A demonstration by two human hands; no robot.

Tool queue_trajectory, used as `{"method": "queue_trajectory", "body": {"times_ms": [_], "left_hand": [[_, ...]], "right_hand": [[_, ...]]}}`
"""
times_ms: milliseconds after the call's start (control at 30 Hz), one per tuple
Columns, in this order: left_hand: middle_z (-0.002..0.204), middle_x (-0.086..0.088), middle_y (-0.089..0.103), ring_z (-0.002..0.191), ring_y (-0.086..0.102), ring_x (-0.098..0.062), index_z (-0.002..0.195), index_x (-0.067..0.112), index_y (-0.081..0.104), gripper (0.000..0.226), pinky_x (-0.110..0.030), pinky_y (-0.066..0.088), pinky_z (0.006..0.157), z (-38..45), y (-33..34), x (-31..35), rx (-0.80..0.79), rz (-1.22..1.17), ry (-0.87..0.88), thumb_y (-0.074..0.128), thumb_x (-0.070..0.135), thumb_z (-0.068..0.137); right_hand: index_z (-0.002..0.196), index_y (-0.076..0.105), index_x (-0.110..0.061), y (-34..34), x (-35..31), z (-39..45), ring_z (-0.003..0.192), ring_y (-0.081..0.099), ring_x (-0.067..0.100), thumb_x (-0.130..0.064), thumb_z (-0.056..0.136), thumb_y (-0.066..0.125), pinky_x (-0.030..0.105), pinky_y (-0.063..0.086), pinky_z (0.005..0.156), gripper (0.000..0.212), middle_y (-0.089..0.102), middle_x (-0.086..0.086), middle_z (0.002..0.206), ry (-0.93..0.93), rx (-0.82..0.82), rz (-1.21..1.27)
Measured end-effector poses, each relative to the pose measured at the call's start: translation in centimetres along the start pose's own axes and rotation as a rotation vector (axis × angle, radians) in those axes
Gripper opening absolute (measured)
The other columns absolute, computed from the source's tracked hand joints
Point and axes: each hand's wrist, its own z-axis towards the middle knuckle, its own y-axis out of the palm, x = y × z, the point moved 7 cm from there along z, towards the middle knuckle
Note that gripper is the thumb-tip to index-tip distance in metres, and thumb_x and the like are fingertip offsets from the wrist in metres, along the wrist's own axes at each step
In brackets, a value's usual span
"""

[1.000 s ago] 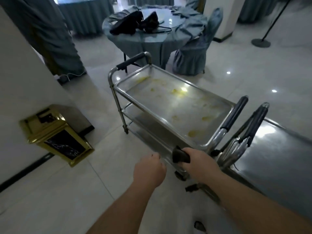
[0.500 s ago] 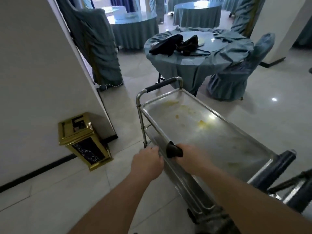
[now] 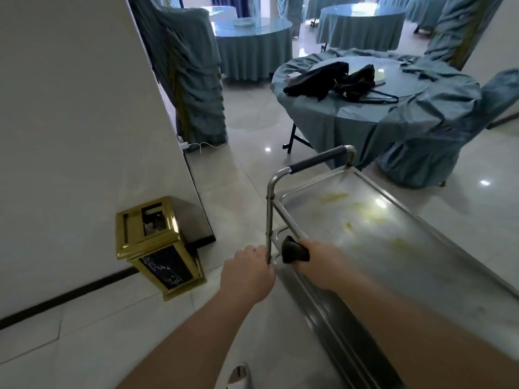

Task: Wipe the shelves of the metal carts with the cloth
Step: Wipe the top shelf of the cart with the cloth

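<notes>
Your left hand (image 3: pixel 247 276) curls round the upright post of the metal cart (image 3: pixel 407 248) at its near corner. Your right hand (image 3: pixel 323 262), at 3 o'clock of the left, grips a dark cloth (image 3: pixel 293 250) — bunched tight, held against the yellow-stained top shelf's rim.

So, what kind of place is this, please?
Most likely a banquet hall or hotel dining room. Round tables draped in blue-grey cloth fill the room, the chairs wear matching fabric chair covers, and a stainless steel service cart with yellowish stains stands on the polished tile floor.
</notes>
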Motion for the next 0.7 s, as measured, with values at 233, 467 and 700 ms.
{"method": "queue_trajectory", "body": {"times_ms": [233, 467, 700], "left_hand": [[0.130, -0.003, 0.060, 0.116, 0.058, -0.025, 0.137, 0.023, 0.055, 0.040, -0.043, 0.051, 0.095, 8.4, -3.3, -7.2, -0.053, 0.124, 0.112, 0.041, 0.046, 0.107], [0.129, -0.003, 0.060, 0.117, 0.057, -0.026, 0.136, 0.023, 0.054, 0.041, -0.042, 0.049, 0.093, 16.6, -2.4, -9.2, -0.127, 0.152, 0.172, 0.039, 0.045, 0.105], [0.134, -0.002, 0.059, 0.121, 0.056, -0.027, 0.136, 0.023, 0.054, 0.041, -0.043, 0.047, 0.096, 28.1, -4.1, -6.1, -0.141, 0.181, 0.255, 0.039, 0.045, 0.105]], "right_hand": [[0.096, 0.057, -0.040, 1.0, -3.0, 6.7, 0.076, 0.058, 0.014, -0.056, 0.088, 0.066, 0.029, 0.045, 0.064, 0.020, 0.055, -0.014, 0.078, 0.158, 0.049, -0.013], [0.099, 0.064, -0.035, 1.7, -0.9, 12.7, 0.075, 0.062, 0.012, -0.060, 0.079, 0.064, 0.032, 0.053, 0.067, 0.032, 0.064, -0.012, 0.082, 0.272, -0.024, 0.090], [0.092, 0.066, -0.029, -1.0, 4.1, 21.0, 0.075, 0.064, 0.017, -0.046, 0.086, 0.068, 0.033, 0.051, 0.066, 0.018, 0.065, -0.008, 0.078, 0.382, 0.028, 0.209]]}}
